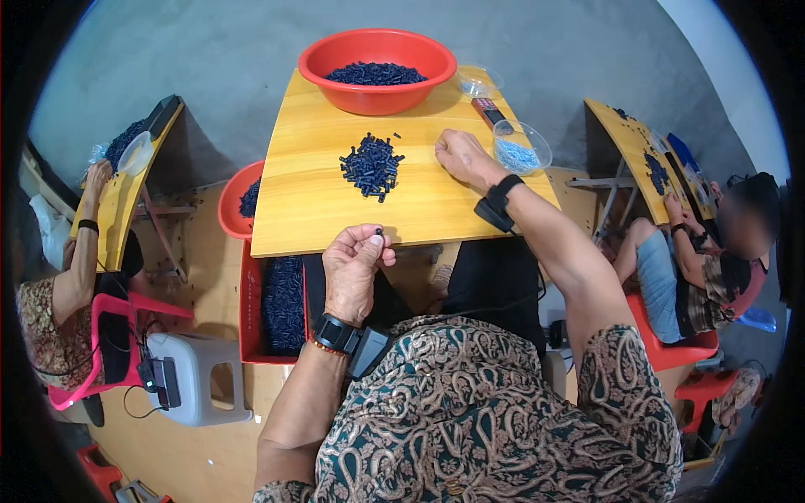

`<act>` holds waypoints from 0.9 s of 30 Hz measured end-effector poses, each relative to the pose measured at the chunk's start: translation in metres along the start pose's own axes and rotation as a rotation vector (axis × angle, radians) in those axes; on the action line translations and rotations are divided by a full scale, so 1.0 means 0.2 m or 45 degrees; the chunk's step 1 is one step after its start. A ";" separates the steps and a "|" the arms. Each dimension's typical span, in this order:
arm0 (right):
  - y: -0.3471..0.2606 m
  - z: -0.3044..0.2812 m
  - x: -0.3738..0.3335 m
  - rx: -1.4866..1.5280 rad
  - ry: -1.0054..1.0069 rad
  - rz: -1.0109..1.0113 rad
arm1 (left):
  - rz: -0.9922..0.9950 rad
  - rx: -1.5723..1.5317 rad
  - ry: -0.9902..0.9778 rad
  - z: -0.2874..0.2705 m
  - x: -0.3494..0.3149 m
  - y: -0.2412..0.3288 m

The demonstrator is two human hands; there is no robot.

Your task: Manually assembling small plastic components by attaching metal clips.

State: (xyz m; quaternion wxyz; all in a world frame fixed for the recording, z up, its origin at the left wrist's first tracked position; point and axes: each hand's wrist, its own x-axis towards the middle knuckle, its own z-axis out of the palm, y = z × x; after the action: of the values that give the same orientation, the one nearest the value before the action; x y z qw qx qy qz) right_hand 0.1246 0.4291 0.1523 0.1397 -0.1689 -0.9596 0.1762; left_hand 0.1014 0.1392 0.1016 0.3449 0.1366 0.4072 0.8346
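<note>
My left hand [352, 267] is just off the table's near edge, its thumb and fingers pinching a small black tubular part [379, 233]. My right hand [464, 157] is over the right side of the yellow wooden table [302, 226], fingers curled together; whatever they may hold is hidden. Between and beyond the hands lies a loose pile of small black tubular parts [371, 168], with one stray piece behind it. To the right of my right hand is a clear plastic bowl [537, 138] with small light-blue pieces [513, 157] inside.
A large red basin [377, 102] of black parts stands at the table's far end. Beside it are another clear bowl [490, 77] and a phone [488, 112]. At left are a red basin [228, 199], a red crate [251, 339] and a grey stool [189, 360]. People work at both side tables.
</note>
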 end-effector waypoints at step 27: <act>-0.46 0.03 -0.63 1.712 -0.281 0.081 | 0.030 0.104 -0.250 0.08 -0.05 0.00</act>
State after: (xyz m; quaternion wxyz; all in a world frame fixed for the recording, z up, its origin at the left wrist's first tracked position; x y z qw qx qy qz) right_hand 0.2117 0.2990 0.1556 0.1103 -0.0543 -0.6447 0.7545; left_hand 0.1159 0.1410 0.1123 0.3676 0.2362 0.4035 0.8039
